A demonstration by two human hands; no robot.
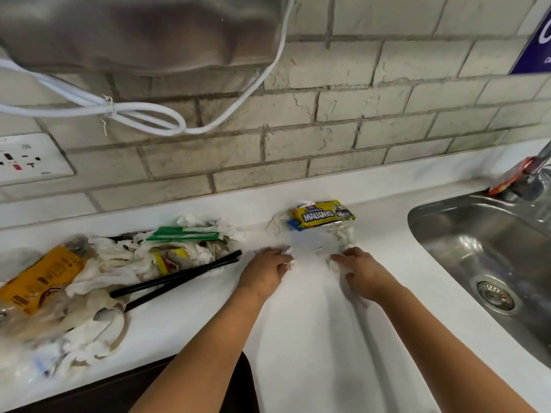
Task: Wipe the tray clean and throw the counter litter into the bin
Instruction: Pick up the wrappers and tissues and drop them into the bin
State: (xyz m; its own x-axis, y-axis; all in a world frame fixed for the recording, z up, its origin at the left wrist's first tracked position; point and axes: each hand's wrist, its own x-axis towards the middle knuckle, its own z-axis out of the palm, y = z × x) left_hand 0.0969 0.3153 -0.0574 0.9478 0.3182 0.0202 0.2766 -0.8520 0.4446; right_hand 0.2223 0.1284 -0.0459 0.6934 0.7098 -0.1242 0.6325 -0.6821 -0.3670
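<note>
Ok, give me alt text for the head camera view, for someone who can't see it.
Two bare hands gather crumpled tissue on a white counter: left hand, right hand. A yellow snack wrapper lies beyond them, a litter pile to the left, a steel sink to the right.

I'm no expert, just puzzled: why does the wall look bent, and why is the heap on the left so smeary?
Head view: the wide lens bows the tiled wall and the counter edge; the litter pile at the lower left is blurred, while the snack packet near the middle stays sharp; the sink shows glare; soft shadows trail the left hand and right hand.
</note>
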